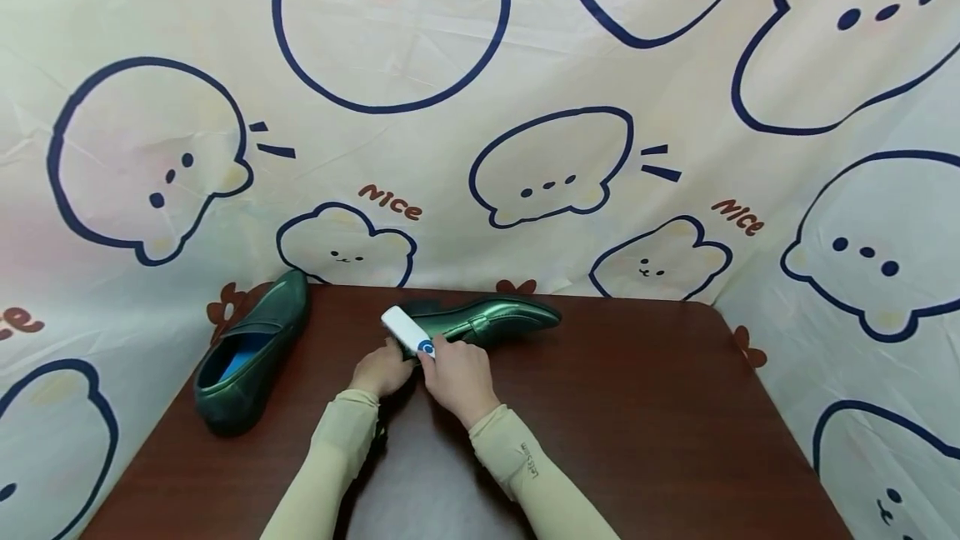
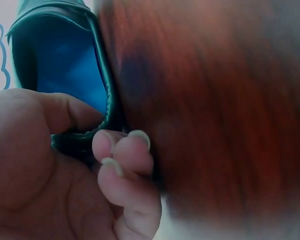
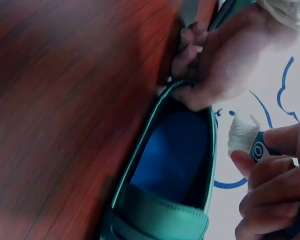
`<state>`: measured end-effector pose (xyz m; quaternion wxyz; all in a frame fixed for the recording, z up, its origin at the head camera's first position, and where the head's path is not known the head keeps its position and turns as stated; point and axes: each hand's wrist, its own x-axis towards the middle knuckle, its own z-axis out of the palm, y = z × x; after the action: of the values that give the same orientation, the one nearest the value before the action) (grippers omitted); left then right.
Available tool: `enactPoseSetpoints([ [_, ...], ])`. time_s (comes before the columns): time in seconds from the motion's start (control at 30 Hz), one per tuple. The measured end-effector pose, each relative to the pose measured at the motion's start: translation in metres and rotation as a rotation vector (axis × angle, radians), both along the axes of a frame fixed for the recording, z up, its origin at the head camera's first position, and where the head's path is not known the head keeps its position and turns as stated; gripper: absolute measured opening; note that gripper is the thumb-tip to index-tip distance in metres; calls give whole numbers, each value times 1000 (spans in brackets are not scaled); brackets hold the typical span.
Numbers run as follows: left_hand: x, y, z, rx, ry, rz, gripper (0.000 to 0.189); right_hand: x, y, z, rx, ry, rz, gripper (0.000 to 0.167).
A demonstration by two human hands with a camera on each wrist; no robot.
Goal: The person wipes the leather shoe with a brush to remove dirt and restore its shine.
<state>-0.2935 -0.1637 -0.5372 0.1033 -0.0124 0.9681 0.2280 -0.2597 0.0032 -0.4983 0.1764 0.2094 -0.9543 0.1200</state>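
Observation:
A shiny green loafer (image 1: 517, 317) rests at the back middle of the table, its toe to the right. My left hand (image 1: 381, 369) grips its heel, the thumb inside the opening over the blue insole (image 2: 70, 75) and the fingers curled behind the heel. My right hand (image 1: 461, 377) holds a small brush (image 1: 405, 328) with white bristles (image 3: 242, 131) and a blue handle. In the right wrist view the bristles are beside the shoe's side wall. A matching green loafer (image 1: 258, 357) stands at the left, its blue insole showing, no hand on it.
The dark reddish-brown table (image 1: 660, 415) has its back edge just behind the held shoe. A pale curtain (image 1: 525, 48) printed with cartoon bears surrounds the back and sides. The left loafer stands along the table's left edge.

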Motion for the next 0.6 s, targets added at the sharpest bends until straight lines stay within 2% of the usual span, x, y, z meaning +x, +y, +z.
enactPoseSetpoints([
  [0.17,0,6,-1,21,18,-7,66,0,-6,-6,11,6,-29,28],
  [0.33,1,1,0,31,26,5,63,-2,-16,-10,33,39,-36,26],
  [0.6,2,-2,0,23,-10,24,66,-4,-17,-4,47,85,-100,27],
])
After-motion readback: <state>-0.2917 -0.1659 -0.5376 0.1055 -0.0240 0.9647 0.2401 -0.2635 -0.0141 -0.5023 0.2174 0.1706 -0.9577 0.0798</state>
